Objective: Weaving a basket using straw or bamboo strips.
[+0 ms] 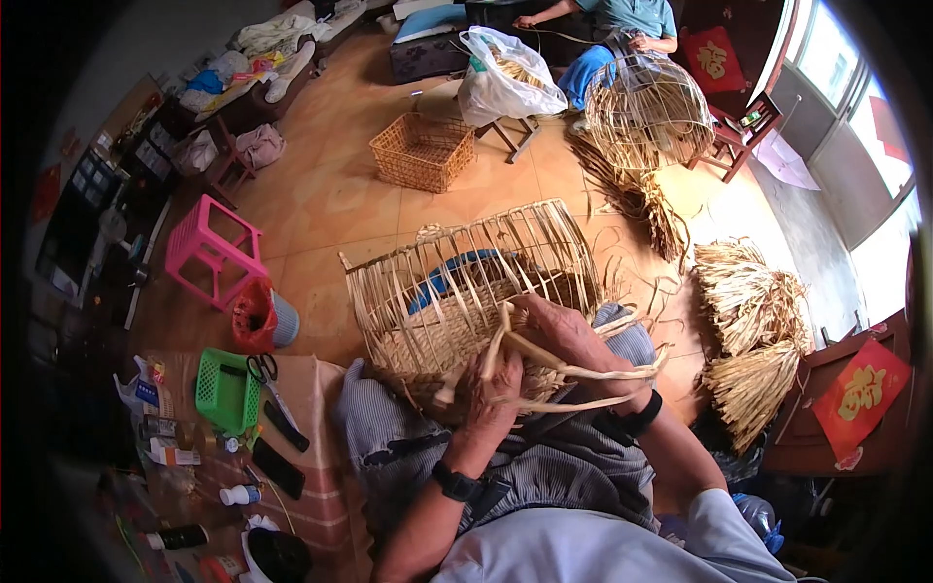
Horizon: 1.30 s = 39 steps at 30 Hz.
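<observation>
We see the tiled floor (330, 194) spread wide around us, strewn with weaving material. On our lap rests the half-woven basket frame (466, 282), lying on its side with its bare upright ribs fanning away from us toward the left and top. Its woven base sits nearest our body, right under both hands. To our right lie bundles of dried straw (748, 330), well apart from the frame. Farther off, another person (622, 19) sits beside a second open frame (646, 112), and a finished square basket (421, 151) stands on the floor near a white plastic bag (505, 78).

Our right hand (564, 335) presses on the woven rim of the frame, fingers curled closed around flat pale straw strands (583, 374) that trail off to the right. Our left hand (486, 394) lies just below and beside it, touching the base, fingers bent tightly over the same strands where they cross.

A green plastic crate (224, 389) and scissors (260, 367) sit to our left.
</observation>
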{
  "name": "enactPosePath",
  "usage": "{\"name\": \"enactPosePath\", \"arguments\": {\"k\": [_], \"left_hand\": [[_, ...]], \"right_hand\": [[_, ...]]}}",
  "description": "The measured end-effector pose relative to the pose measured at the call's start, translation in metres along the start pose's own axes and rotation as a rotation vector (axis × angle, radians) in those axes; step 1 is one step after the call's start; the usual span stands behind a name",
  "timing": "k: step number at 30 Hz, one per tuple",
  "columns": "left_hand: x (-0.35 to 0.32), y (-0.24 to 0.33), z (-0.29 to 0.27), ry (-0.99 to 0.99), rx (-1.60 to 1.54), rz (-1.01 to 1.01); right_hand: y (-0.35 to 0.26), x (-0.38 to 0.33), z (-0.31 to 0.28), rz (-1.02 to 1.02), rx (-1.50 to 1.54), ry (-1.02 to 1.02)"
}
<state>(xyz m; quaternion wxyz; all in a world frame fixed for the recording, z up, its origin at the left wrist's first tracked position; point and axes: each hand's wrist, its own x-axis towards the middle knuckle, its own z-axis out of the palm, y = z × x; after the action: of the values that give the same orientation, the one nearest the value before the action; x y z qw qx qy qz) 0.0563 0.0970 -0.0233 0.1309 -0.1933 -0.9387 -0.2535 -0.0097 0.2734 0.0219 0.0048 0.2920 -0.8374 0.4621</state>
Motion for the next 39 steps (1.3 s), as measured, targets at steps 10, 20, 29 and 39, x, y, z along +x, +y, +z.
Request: {"name": "enactPosePath", "arguments": {"k": [10,20,29,39], "left_hand": [[0.004,-0.006,0.007,0.01,-0.134,-0.061],[0.025,0.011,-0.016,-0.13,-0.087,-0.209],[0.017,0.006,0.011,0.075,-0.226,-0.219],[-0.025,-0.068,-0.021,0.142,-0.115,-0.276]], "right_hand": [[0.027,-0.045,-0.004,0.538,0.907,0.268],[0.011,-0.037,0.007,0.358,0.044,0.255],[0.011,-0.043,0.019,0.317,-0.01,0.175],[-0.041,-0.008,0.053,-0.047,-0.192,0.156]]}}
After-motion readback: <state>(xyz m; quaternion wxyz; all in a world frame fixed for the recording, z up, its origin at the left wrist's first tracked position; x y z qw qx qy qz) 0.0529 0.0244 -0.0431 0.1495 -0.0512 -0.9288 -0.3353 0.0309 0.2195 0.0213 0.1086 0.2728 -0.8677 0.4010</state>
